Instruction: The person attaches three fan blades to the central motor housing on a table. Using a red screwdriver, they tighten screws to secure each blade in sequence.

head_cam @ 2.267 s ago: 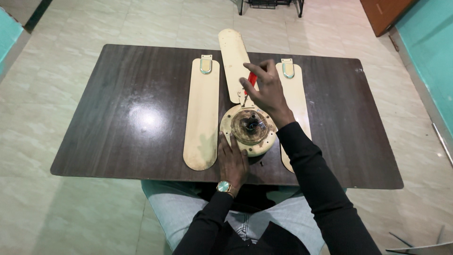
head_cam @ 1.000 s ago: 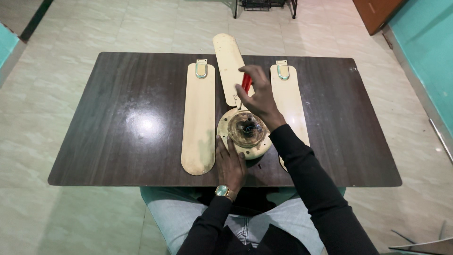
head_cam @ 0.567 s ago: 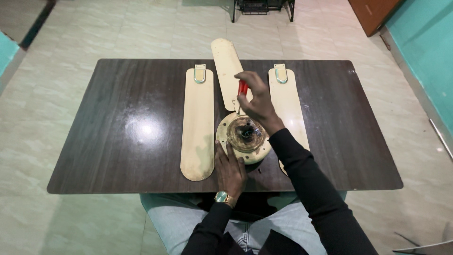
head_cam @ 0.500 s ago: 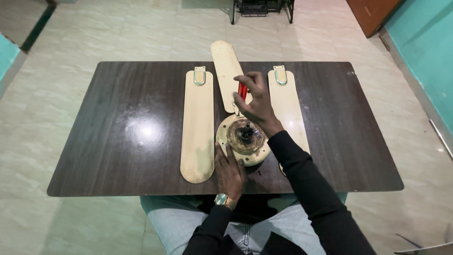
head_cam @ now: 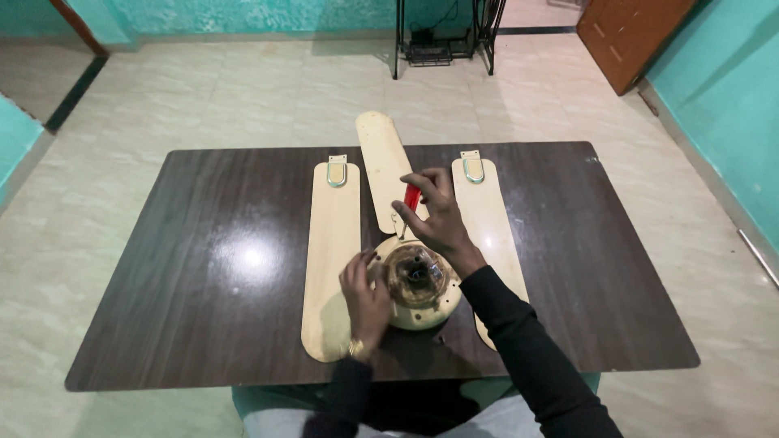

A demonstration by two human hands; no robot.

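While the right hand (head_cam: 438, 217) grips a red-handled screwdriver (head_cam: 411, 201) at the one blade (head_cam: 383, 166) joined to the fan motor hub (head_cam: 415, 282), the left hand (head_cam: 363, 294) steadies the hub's rim; two blades (head_cam: 331, 243) beside it lie unattached.

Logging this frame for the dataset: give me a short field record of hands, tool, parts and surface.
left hand: left hand rests on the rim of the fan motor hub
right hand: right hand shut on the red-handled screwdriver, tip down where the middle blade meets the hub
loose parts: left blade and right blade lie flat either side
surface: dark wood table
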